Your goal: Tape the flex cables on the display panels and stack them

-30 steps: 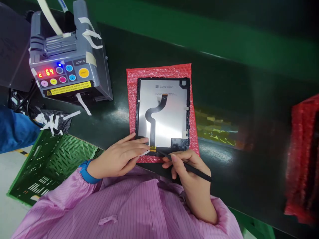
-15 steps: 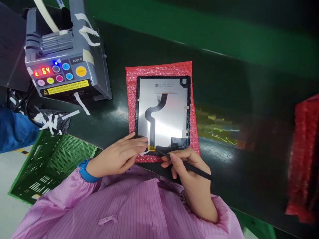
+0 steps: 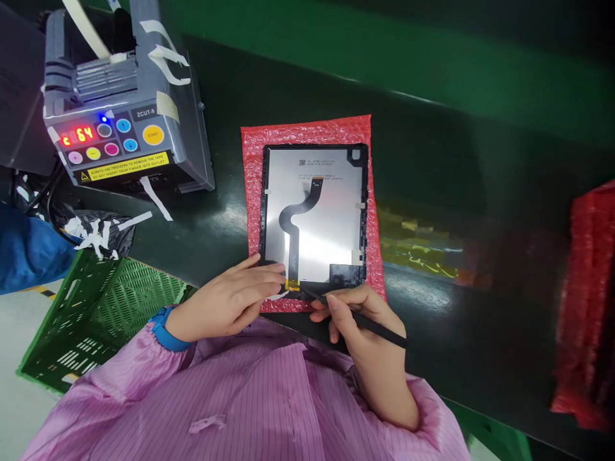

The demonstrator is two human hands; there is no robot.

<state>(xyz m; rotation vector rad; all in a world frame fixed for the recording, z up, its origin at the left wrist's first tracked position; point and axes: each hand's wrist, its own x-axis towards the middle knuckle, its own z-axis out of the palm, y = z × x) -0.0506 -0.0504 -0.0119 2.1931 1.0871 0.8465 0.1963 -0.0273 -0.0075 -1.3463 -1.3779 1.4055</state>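
A tablet screen assembly (image 3: 327, 224) with a silvery back and black frame lies on a red bubble-wrap bag (image 3: 307, 133). Down its back runs a black flex cable (image 3: 294, 250), crossed by yellow tape (image 3: 293, 285) at the lower edge. My left hand (image 3: 235, 298) rests flat at the lower left corner, fingers stretched, with the fingertips beside the tape. A white strip (image 3: 278, 295) shows under those fingers. My right hand (image 3: 368, 317) grips a black spudger (image 3: 379, 330) like a pen. Its tip is at the right end of the tape; whether it touches is too small to tell.
A grey tape dispenser (image 3: 125, 115) stands at the upper left, a white strip hanging from its outlet. Tape scraps (image 3: 96, 237) and a green crate (image 3: 96, 314) are below it. Yellow tape pieces (image 3: 418, 246) stick to the table at right, with red bubble wrap (image 3: 586, 307) farther over.
The camera view has shifted slightly. Both hands, the spudger and the screen assembly keep nearly the same places.
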